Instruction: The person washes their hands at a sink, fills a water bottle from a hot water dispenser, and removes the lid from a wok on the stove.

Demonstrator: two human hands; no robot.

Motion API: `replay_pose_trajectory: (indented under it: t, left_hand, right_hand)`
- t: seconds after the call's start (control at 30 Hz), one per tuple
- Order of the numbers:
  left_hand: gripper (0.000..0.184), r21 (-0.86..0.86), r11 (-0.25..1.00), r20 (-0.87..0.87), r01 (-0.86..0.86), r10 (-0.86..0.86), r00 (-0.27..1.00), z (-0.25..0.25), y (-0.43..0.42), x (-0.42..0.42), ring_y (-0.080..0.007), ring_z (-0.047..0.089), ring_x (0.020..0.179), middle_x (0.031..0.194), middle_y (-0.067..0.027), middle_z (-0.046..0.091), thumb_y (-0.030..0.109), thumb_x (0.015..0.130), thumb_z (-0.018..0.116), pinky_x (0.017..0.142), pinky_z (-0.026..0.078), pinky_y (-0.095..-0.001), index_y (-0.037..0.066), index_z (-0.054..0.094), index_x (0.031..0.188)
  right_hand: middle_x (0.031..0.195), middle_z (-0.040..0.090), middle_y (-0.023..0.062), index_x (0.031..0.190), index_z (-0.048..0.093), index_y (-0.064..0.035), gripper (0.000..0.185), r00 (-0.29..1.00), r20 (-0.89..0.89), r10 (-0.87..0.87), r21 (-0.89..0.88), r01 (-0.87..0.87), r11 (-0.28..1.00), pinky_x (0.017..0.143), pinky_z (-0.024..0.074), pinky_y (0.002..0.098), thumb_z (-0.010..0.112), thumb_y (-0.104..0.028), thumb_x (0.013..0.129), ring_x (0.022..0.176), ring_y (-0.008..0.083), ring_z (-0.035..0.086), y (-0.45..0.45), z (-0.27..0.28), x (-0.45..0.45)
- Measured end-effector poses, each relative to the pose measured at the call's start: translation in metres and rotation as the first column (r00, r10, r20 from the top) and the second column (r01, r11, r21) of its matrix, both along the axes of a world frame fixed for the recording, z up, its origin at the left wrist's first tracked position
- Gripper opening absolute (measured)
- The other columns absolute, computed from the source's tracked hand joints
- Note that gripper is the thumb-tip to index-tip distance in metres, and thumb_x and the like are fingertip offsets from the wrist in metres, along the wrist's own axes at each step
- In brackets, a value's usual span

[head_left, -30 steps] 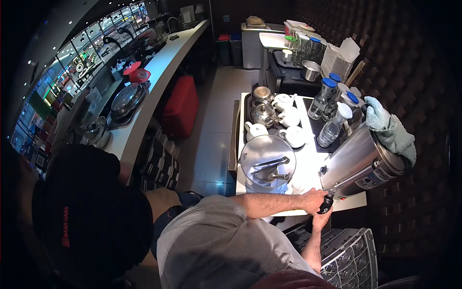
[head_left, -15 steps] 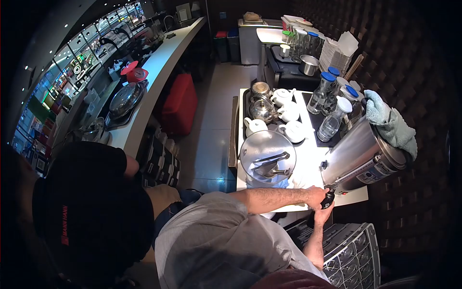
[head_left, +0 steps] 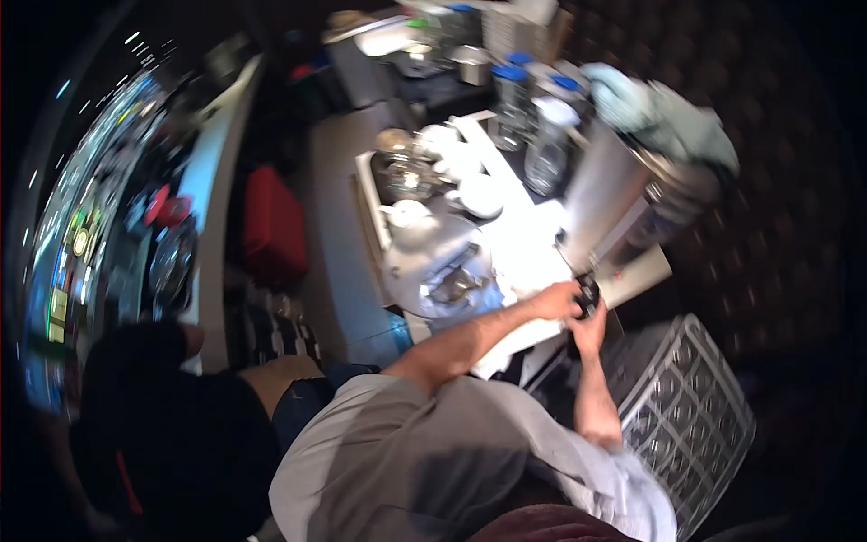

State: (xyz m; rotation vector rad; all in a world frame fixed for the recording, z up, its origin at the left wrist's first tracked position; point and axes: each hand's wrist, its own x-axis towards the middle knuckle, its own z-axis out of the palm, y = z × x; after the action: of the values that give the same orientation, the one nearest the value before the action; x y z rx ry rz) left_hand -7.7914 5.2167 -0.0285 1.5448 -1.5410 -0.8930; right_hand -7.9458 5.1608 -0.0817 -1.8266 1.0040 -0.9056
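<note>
My left hand (head_left: pixel 562 301) reaches across the front edge of the white counter, its fingers closed against a small black container (head_left: pixel 587 296). My right hand (head_left: pixel 590 331) grips the same container from below and the right. The exact kind of container is hard to make out through the blur. It is held close to the tap at the foot of a large steel urn (head_left: pixel 603 194), which looks tilted in this view. A pale green cloth (head_left: pixel 673 122) drapes over the urn's top. Left of my hands lies a round metal lid (head_left: pixel 415 280) with dark tongs on it.
White teapots (head_left: pixel 479 196) and glass teapots (head_left: pixel 408 179) crowd a tray on the counter. Several capped bottles (head_left: pixel 548 155) stand behind. A glass rack (head_left: pixel 691 406) is below right. Another person in black (head_left: pixel 172 425) stands close at left. A red box (head_left: pixel 274 221) sits under the bar.
My view has swung, so the counter appears further left and higher, with motion blur. Both hands stay at the black container near the urn's tap.
</note>
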Motion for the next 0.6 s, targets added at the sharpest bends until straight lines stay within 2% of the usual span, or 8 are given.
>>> replay_pose_trajectory:
  t: [0.03,0.07,0.1,0.13,0.17,0.27,0.6]
  left_hand:
    - [0.042,-0.013,1.0,-0.076,0.003,-0.004,0.997,-0.001,0.001,0.002,-0.03,0.056,0.106,0.11,-0.016,0.06,0.021,0.071,0.072,0.093,0.043,-0.0365,0.002,0.06,0.107]
    - [0.041,0.013,0.999,-0.02,-0.05,0.05,0.999,-0.01,0.0,0.0,-0.0291,0.055,0.11,0.115,-0.0163,0.059,0.021,0.073,0.072,0.096,0.042,-0.0356,0.001,0.06,0.108]
    - [0.042,0.065,0.998,-0.101,-0.018,0.025,0.995,-0.016,-0.001,0.003,-0.0289,0.053,0.114,0.121,-0.0169,0.056,0.022,0.074,0.072,0.098,0.041,-0.0354,0.001,0.061,0.109]
    - [0.043,0.061,0.997,-0.01,-0.052,0.053,0.999,-0.013,0.002,0.001,-0.0287,0.052,0.116,0.123,-0.0174,0.055,0.023,0.075,0.071,0.098,0.04,-0.0358,0.0,0.06,0.111]
    - [0.044,0.002,0.999,0.059,-0.047,0.047,0.997,-0.018,0.003,0.002,-0.0302,0.051,0.118,0.125,-0.0182,0.054,0.024,0.076,0.069,0.099,0.04,-0.0361,0.001,0.06,0.112]
    - [0.046,0.085,0.996,0.082,-0.022,0.015,0.997,-0.002,0.01,0.002,-0.03,0.052,0.115,0.132,-0.0163,0.049,0.025,0.08,0.067,0.097,0.041,-0.0366,0.001,0.056,0.118]
    - [0.048,0.182,0.983,-0.091,0.035,-0.018,0.996,-0.001,0.028,-0.006,-0.0249,0.057,0.106,0.127,-0.0143,0.052,0.027,0.082,0.066,0.091,0.046,-0.0341,0.001,0.054,0.12]
  right_hand:
    - [0.11,0.059,0.0177,0.123,0.045,0.0023,0.079,0.999,-0.027,-0.041,0.01,0.042,0.999,0.091,0.0428,0.0371,0.079,-0.021,0.055,0.103,0.0296,0.057,-0.001,-0.003,-0.001]
    - [0.114,0.057,0.0206,0.126,0.043,0.0016,0.083,0.991,-0.119,-0.069,-0.006,0.069,0.998,0.092,0.0426,0.0391,0.08,-0.024,0.056,0.107,0.0332,0.055,-0.001,-0.002,-0.004]
    - [0.116,0.055,0.0206,0.127,0.042,-0.0017,0.084,0.97,-0.195,-0.142,-0.064,0.132,0.989,0.092,0.0426,0.0403,0.079,-0.022,0.055,0.11,0.0347,0.052,-0.004,-0.021,-0.006]
    - [0.115,0.054,0.0196,0.128,0.041,-0.006,0.085,0.978,-0.191,-0.086,0.016,0.09,0.996,0.092,0.043,0.0405,0.078,-0.019,0.053,0.11,0.0346,0.051,-0.001,-0.006,-0.007]
    - [0.114,0.054,0.0187,0.126,0.041,-0.0092,0.084,0.968,-0.219,-0.12,0.007,0.124,0.992,0.091,0.0437,0.0399,0.078,-0.016,0.051,0.108,0.0351,0.052,0.0,-0.007,-0.008]
    - [0.118,0.049,0.0171,0.131,0.032,-0.0113,0.092,0.934,-0.344,-0.102,0.076,0.135,0.988,0.092,0.0431,0.0434,0.078,-0.012,0.05,0.111,0.0356,0.05,-0.003,-0.008,-0.011]
    - [0.119,0.049,0.0172,0.133,0.03,-0.0123,0.095,0.924,-0.36,-0.127,0.041,0.152,0.988,0.093,0.0422,0.0442,0.078,-0.011,0.051,0.112,0.0357,0.048,-0.003,-0.006,-0.011]
